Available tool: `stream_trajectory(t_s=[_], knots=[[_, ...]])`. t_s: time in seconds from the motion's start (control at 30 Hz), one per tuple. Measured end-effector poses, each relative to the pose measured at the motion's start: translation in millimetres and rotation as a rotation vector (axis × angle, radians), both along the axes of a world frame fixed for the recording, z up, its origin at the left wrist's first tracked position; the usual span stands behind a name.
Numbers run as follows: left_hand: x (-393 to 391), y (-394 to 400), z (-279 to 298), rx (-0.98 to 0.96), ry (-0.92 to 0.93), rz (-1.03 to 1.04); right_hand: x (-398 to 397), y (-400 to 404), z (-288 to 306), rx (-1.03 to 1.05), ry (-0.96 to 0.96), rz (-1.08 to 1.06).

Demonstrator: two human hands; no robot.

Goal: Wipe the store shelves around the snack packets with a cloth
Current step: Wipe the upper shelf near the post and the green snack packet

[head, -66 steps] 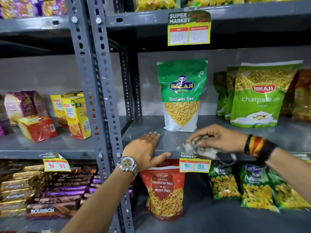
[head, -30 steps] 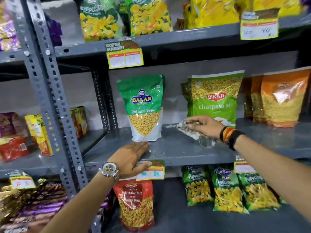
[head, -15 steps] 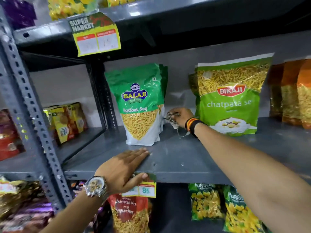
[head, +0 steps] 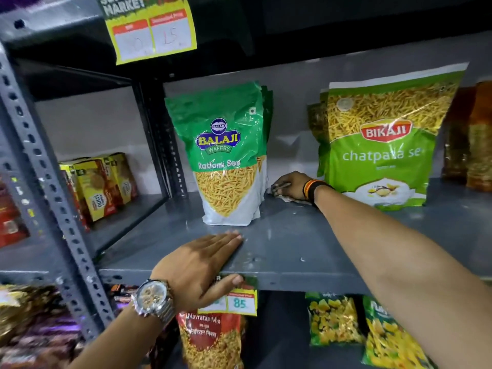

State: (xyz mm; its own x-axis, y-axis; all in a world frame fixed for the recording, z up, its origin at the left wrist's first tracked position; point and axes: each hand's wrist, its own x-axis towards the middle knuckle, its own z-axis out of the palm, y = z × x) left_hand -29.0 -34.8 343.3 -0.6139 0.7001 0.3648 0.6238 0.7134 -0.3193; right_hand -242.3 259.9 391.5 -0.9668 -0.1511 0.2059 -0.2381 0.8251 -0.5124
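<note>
A grey metal shelf (head: 287, 243) runs across the middle of the view. A green Balaji Ratlami Sev packet (head: 226, 155) stands upright on it, with more packets behind. To its right stands a green Bikaji chatpata sev packet (head: 378, 139). My right hand (head: 290, 185) reaches deep between the two packets and presses a pale cloth (head: 288, 199) on the shelf; only the cloth's edge shows under the hand. My left hand (head: 202, 262) lies flat on the shelf's front edge, fingers together, thumb hooked under the lip, holding nothing.
Orange packets (head: 468, 139) stand at the far right. Yellow biscuit boxes (head: 101, 185) sit on the left bay behind a perforated upright (head: 45, 187). Price tags (head: 151, 27) hang from the shelf above and a tag (head: 239, 302) below. Below are a Navratan Mix pack (head: 210, 339) and puffcorn bags (head: 332, 320).
My right hand with the cloth has moved from the shelf's front edge back into the gap between the two green packets. The view has come closer. My left hand has stayed on the edge.
</note>
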Motion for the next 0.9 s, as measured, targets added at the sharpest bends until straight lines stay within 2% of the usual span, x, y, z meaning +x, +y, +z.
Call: stream_trajectory(t_s=[0.17, 0.3, 0.43, 0.53, 0.6, 0.73, 0.9], knots=[[4.2, 2.4, 3.0, -0.007, -0.001, 0.014, 72.4, 2.4, 0.0, 0.01, 0.023, 0.139], [8.8, 3.7, 4.1, 0.0, -0.004, 0.023, 133.0, 8.0, 7.9, -0.014, -0.061, 0.315], [9.7, 4.5, 5.1, 0.013, -0.02, 0.015, 130.1, 11.2, 16.5, -0.082, 0.071, 0.179], [10.4, 4.5, 5.9, 0.029, -0.026, 0.015, 116.7, -2.6, 3.1, -0.092, 0.063, 0.094], [10.9, 5.1, 6.3, 0.03, -0.041, 0.019, 120.9, -15.1, -3.2, -0.079, 0.056, 0.122], [9.9, 4.3, 5.7, 0.02, -0.039, 0.016, 152.7, -13.0, -2.4, -0.064, -0.019, 0.316], [8.7, 4.6, 5.4, 0.012, -0.026, 0.008, 162.7, -8.8, 7.9, -0.177, 0.089, 0.263]])
